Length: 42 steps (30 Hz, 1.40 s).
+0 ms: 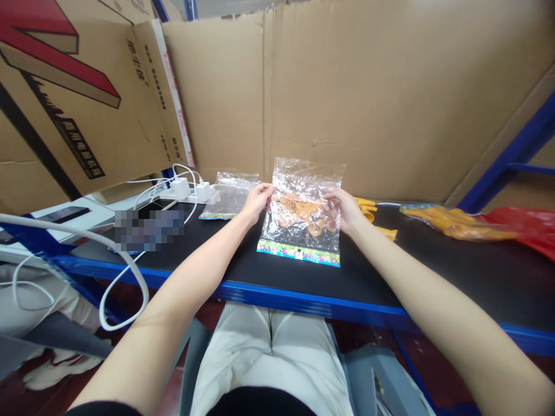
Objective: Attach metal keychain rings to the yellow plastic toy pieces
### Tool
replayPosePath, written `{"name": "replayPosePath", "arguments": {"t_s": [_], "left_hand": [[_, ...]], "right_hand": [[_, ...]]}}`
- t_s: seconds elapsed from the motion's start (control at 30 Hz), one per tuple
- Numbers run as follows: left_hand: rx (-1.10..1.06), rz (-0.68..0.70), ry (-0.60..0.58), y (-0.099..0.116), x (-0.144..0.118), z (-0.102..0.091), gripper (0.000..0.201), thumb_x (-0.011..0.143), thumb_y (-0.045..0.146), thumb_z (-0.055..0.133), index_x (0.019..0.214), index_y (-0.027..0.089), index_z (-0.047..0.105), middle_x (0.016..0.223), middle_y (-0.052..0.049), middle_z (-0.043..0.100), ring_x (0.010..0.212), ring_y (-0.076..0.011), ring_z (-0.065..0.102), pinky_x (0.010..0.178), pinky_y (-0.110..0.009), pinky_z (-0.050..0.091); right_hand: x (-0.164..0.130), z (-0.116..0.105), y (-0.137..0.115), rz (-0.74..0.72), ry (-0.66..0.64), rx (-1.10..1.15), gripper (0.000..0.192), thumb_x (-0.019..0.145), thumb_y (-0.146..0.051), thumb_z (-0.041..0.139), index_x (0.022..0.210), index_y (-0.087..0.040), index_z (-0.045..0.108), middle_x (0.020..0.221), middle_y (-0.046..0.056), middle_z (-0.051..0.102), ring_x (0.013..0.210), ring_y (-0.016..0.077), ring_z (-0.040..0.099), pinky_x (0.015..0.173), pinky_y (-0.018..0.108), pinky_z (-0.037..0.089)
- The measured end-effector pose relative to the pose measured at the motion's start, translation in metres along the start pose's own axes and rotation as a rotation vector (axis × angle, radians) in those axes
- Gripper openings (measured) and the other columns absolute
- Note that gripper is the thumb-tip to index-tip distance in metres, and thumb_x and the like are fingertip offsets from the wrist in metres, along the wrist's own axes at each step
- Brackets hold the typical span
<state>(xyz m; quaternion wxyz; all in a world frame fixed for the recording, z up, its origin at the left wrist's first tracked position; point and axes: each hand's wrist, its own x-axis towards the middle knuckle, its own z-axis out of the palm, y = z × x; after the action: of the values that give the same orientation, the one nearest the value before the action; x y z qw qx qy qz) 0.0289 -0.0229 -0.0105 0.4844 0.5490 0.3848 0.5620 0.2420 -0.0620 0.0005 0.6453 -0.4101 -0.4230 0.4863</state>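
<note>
A clear plastic bag (299, 237) with a colourful printed strip along its lower edge is held up over the black tabletop. Inside it lie orange pieces (306, 211) that look like uninflated balloons. My left hand (259, 202) pinches the bag's left edge. At the right side, my right hand (342, 207) grips the bag, its fingertips partly blurred by the shiny plastic. Behind my right hand, more yellow-orange pieces (367, 208) lie on the table. Another clear bag (229, 199) with a similar strip lies flat behind my left hand.
To the right lie a packed bag of orange pieces (455, 222) and red plastic (524, 228). White chargers (180, 188) and cables stand at the left, beside a blurred-out object (150, 230). Cardboard (390, 104) walls the back. A blue metal edge (303, 297) runs along the front.
</note>
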Motion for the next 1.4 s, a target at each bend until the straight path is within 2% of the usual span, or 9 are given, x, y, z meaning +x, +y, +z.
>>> {"name": "replayPosePath", "arguments": {"t_s": [0.13,0.3,0.5,0.73,0.9,1.0,1.1,1.23,1.4], "left_hand": [[0.030,0.025,-0.004,0.000,-0.002,-0.001,0.011,0.082,0.021,0.057,0.074,0.017,0.052,0.047,0.008,0.038,0.038,-0.0036,0.033,0.040,-0.017,0.020],[-0.045,0.024,-0.023,-0.004,0.003,-0.001,0.026,0.085,0.029,0.056,0.065,0.017,0.045,0.050,0.008,0.034,0.039,-0.0031,0.029,0.040,-0.017,0.019],[0.091,0.125,0.088,-0.005,0.006,-0.004,0.025,0.089,0.026,0.052,0.066,0.017,0.049,0.039,0.009,0.033,0.036,-0.0046,0.027,0.041,-0.018,0.019],[0.101,0.166,0.117,-0.003,0.011,-0.007,0.017,0.084,0.031,0.060,0.083,0.015,0.063,0.038,0.011,0.031,0.033,-0.0033,0.024,0.039,-0.019,0.017],[0.103,0.164,0.134,-0.001,0.011,-0.009,0.019,0.085,0.026,0.058,0.099,0.016,0.066,0.037,0.011,0.030,0.032,-0.0038,0.024,0.038,-0.020,0.017],[0.096,0.157,0.160,0.001,0.009,-0.010,0.022,0.085,0.018,0.054,0.103,0.016,0.066,0.037,0.011,0.029,0.032,-0.0039,0.023,0.037,-0.021,0.017],[0.079,0.159,0.177,0.003,0.008,-0.010,0.019,0.085,0.019,0.055,0.099,0.016,0.067,0.037,0.011,0.028,0.032,-0.0034,0.024,0.037,-0.020,0.017],[0.053,0.167,0.166,0.005,0.006,-0.008,0.013,0.083,0.026,0.061,0.089,0.015,0.065,0.041,0.009,0.034,0.035,-0.0033,0.027,0.039,-0.020,0.020],[0.071,0.092,-0.029,0.003,0.003,-0.004,0.032,0.082,0.043,0.060,0.065,0.016,0.058,0.040,0.007,0.034,0.036,-0.0045,0.030,0.040,-0.020,0.022]], "right_hand": [[-0.001,0.001,-0.002,0.012,-0.001,0.077,0.005,0.067,-0.024,0.060,0.067,-0.020,0.058,0.061,-0.002,0.054,0.047,0.0087,0.042,0.041,0.022,0.037],[0.000,0.000,0.001,0.001,0.000,0.030,0.014,0.071,-0.029,0.064,0.064,-0.019,0.058,0.065,0.000,0.058,0.051,0.0105,0.047,0.044,0.025,0.043],[0.002,-0.003,0.009,-0.093,-0.031,-0.164,0.021,0.064,-0.036,0.073,0.067,-0.017,0.066,0.063,-0.001,0.062,0.051,0.0101,0.051,0.044,0.023,0.044],[0.003,-0.006,0.006,-0.309,0.000,-0.391,0.030,0.065,-0.045,0.073,0.069,-0.016,0.070,0.042,-0.004,0.050,0.033,0.0065,0.035,0.033,0.021,0.024],[0.001,-0.006,0.005,-0.297,-0.021,-0.361,0.036,0.065,-0.052,0.071,0.071,-0.017,0.069,0.036,-0.007,0.039,0.032,0.0064,0.031,0.032,0.021,0.022],[0.001,-0.006,0.005,-0.282,-0.062,-0.315,0.038,0.065,-0.055,0.071,0.065,-0.018,0.064,0.036,-0.006,0.040,0.032,0.0061,0.032,0.032,0.020,0.023],[0.002,-0.006,0.006,-0.221,-0.059,-0.241,0.039,0.063,-0.054,0.072,0.058,-0.019,0.057,0.042,-0.005,0.048,0.034,0.0063,0.037,0.033,0.020,0.028],[0.003,-0.004,0.006,-0.214,0.013,-0.162,0.034,0.065,-0.049,0.073,0.064,-0.019,0.057,0.051,-0.004,0.054,0.039,0.0066,0.041,0.038,0.020,0.033],[0.013,-0.011,0.004,-0.326,0.195,-0.102,0.032,0.074,-0.052,0.064,0.070,-0.021,0.057,0.048,-0.005,0.052,0.036,0.0073,0.040,0.038,0.021,0.029]]}}
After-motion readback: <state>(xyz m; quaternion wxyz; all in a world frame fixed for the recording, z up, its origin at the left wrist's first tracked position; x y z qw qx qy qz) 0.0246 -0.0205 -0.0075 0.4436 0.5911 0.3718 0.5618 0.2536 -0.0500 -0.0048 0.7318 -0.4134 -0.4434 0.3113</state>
